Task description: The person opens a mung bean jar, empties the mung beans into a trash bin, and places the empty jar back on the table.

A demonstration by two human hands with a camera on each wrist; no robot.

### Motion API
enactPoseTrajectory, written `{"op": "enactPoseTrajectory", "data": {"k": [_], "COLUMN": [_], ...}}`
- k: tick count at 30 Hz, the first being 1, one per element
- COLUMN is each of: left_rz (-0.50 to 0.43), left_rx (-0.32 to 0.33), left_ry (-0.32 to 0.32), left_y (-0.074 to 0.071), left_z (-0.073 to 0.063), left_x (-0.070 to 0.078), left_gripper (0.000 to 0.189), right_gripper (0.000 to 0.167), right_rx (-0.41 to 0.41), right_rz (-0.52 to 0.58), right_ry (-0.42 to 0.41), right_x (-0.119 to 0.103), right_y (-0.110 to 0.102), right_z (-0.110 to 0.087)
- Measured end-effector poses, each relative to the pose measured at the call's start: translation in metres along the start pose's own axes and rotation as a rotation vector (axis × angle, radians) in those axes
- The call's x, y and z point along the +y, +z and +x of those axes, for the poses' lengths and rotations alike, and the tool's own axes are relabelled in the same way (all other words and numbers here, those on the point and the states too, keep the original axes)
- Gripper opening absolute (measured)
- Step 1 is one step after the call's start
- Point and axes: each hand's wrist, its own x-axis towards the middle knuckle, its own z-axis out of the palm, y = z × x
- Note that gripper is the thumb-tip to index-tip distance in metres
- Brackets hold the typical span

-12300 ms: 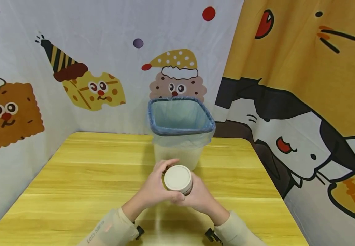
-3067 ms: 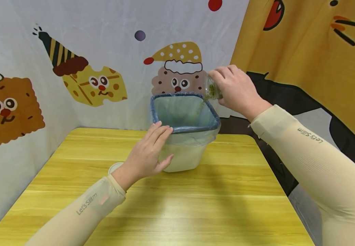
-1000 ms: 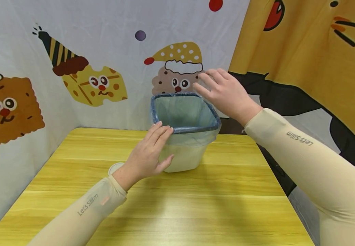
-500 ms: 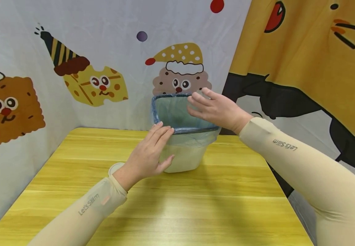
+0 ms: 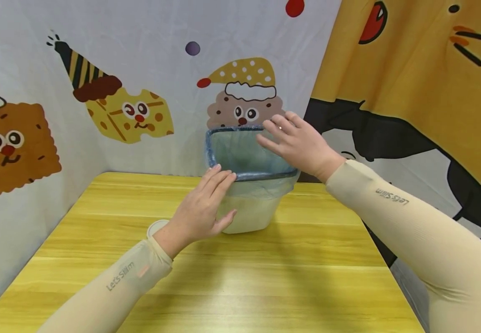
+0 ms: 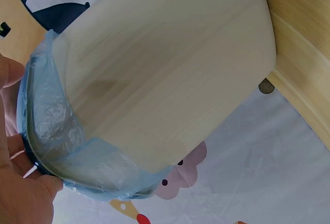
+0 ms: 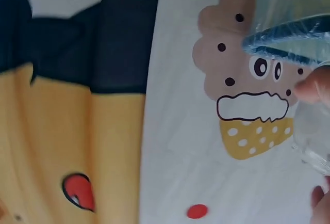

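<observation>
My right hand (image 5: 303,145) is raised over the right side of the bin (image 5: 250,215), back of the hand up. It grips a clear glass jar (image 7: 312,139), which shows in the right wrist view beside the bin's rim and is mostly hidden by the hand in the head view. My left hand (image 5: 200,206) reaches forward with fingers extended, their tips resting on the near left of the rim. A thin plastic bag (image 6: 56,121) lines the bin and folds down over its blue-edged rim. Behind my left wrist, a white round lid (image 5: 156,226) lies partly hidden.
The bin stands toward the back of a wooden table (image 5: 240,286). Close behind it hangs a pale cartoon-print curtain (image 5: 149,51), with a yellow cat-print curtain (image 5: 411,88) at the right.
Earlier both hands held the lidded jar; then the right hand tipped it and green bits fell into the bin. That hand has since shifted lower and left. The left hand stays on the rim.
</observation>
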Motion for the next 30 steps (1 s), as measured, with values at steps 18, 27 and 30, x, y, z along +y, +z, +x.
{"op": "enactPoseTrajectory", "data": {"k": [18, 27, 30], "left_rz": [0.023, 0.003, -0.022], "left_rx": [-0.007, -0.017, -0.032], "left_ry": [0.007, 0.008, -0.001], "left_y": [0.002, 0.001, -0.002], "left_z": [0.0, 0.0, -0.002], "left_x": [0.0, -0.001, -0.001], "left_gripper": [0.085, 0.089, 0.091], "right_gripper": [0.093, 0.094, 0.095], "right_rx": [-0.154, -0.24, -0.271], "right_rz": [1.433, 1.531, 1.523], "right_ry": [1.51, 1.625, 1.652], "right_x": [-0.062, -0.146, -0.159], "right_y": [-0.047, -0.041, -0.039], "right_z": [-0.111, -0.162, -0.174]}}
